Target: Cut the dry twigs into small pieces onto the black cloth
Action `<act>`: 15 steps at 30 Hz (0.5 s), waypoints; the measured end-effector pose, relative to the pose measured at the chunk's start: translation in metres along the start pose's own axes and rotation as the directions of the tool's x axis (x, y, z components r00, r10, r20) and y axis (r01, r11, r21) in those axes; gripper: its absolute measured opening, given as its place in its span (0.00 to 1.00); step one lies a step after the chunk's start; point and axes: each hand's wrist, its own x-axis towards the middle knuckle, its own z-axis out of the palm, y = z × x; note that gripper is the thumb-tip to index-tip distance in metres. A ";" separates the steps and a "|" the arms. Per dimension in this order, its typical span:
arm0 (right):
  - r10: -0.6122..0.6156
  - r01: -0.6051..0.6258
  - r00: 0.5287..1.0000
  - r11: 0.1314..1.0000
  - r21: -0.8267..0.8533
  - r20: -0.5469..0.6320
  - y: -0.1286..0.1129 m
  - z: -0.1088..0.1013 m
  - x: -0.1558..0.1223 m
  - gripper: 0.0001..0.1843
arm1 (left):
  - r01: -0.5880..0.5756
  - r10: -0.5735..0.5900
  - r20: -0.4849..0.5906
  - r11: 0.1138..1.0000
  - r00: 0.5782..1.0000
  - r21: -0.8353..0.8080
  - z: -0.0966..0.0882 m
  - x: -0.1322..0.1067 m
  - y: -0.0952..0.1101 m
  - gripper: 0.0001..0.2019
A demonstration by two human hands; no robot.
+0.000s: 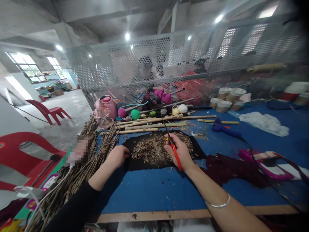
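Note:
A black cloth lies flat on the blue-topped table, with a heap of small brown chips spread over it. My left hand is at the cloth's left edge, its fingers closed and pinching that edge. Over the right part of the heap, my right hand is closed around a red-handled tool. The tool's long, thin dark end points away from me, toward the sticks; I cannot make out its exact kind.
Bundled twigs lie along the left side. Bamboo sticks, yarn balls and a pink jug stand behind the cloth. On the right are a blue glue gun, dark red cloth and wrapped cups. Perforated panels rise behind.

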 end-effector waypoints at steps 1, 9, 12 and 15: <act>-0.001 0.001 1.000 1.000 0.001 0.002 0.000 0.000 0.000 0.23 | -0.010 0.010 0.003 1.000 1.000 0.015 0.000 -0.001 0.002 0.10; 0.011 -0.011 1.000 1.000 0.026 0.011 -0.002 0.002 -0.001 0.24 | 0.040 -0.033 -0.074 0.994 0.997 0.097 -0.007 0.002 0.013 0.11; 0.008 -0.009 1.000 1.000 0.027 0.015 -0.004 0.001 -0.001 0.24 | 0.020 -0.013 -0.153 0.999 0.988 0.041 -0.012 0.012 0.026 0.11; 0.002 -0.002 1.000 0.999 0.032 0.006 -0.006 0.001 0.000 0.23 | -0.027 0.029 -0.113 0.999 0.993 0.024 -0.011 0.023 0.046 0.13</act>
